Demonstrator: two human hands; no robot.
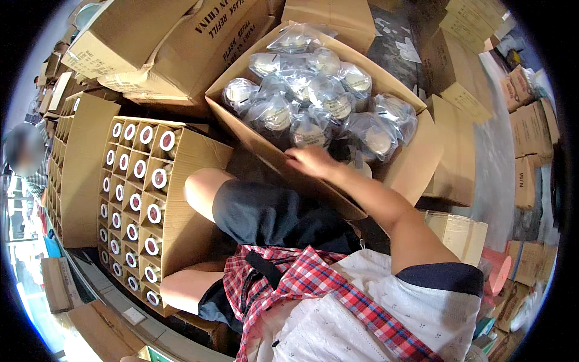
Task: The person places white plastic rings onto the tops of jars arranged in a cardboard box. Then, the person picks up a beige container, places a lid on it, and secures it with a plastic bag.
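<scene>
My right hand (310, 160) reaches from the lower right toward the centre of the frame, over the near edge of the open carton (416, 166) that fills the upper middle. The fingers are spread loosely and bent downward, clasping nothing I can make out; the fingertips lie just beside the nearest of the bagged round pieces (313, 96), at the lower edge of the heap. That carton is piled with these pieces, each a pale disc sealed in its own clear plastic bag, heaped untidily up to the rim.

My left hand does not show anywhere in the frame.

At the left of the frame a second carton, the divided box (199, 157), stands open beside my knee (202, 187). Its cardboard grid holds one cylinder (167, 140) per cell, each showing a white round end with a red ring, in neat rows running down to the lower left.

More brown cartons (151, 42) are stacked across the top of the frame.
</scene>
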